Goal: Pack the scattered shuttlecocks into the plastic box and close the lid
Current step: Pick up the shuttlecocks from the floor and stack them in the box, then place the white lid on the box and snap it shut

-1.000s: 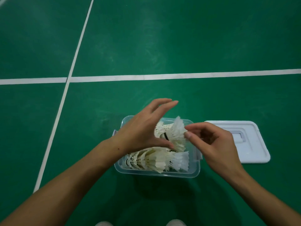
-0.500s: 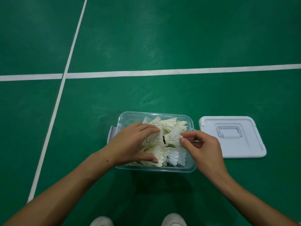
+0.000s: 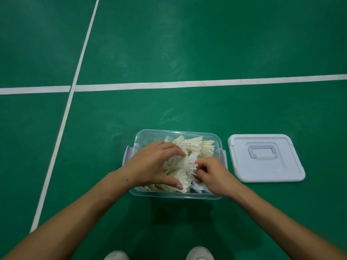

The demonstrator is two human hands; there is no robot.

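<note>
Head view: both forearms reach down into one clear plastic box (image 3: 218,139) on the green court floor. The left hand (image 3: 152,164) spreads flat over the white shuttlecocks (image 3: 195,145) — too tangled to count — fingers nearly straight, pressing. The right hand (image 3: 212,175) curls, fingertips pinching feathers mid-pile. One white lid (image 3: 281,171) lies just beside the box — off. Two shoe toes (image 3: 200,253) show below.

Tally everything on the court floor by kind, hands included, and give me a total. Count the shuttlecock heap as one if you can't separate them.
Clear plastic box: 1
White lid, lying beside the box: 1
Heap of shuttlecocks in the box, too tangled to count singly: 1
Hands, left hand and right hand, both in the box: 2
White shoes: 2
Total: 7
</note>
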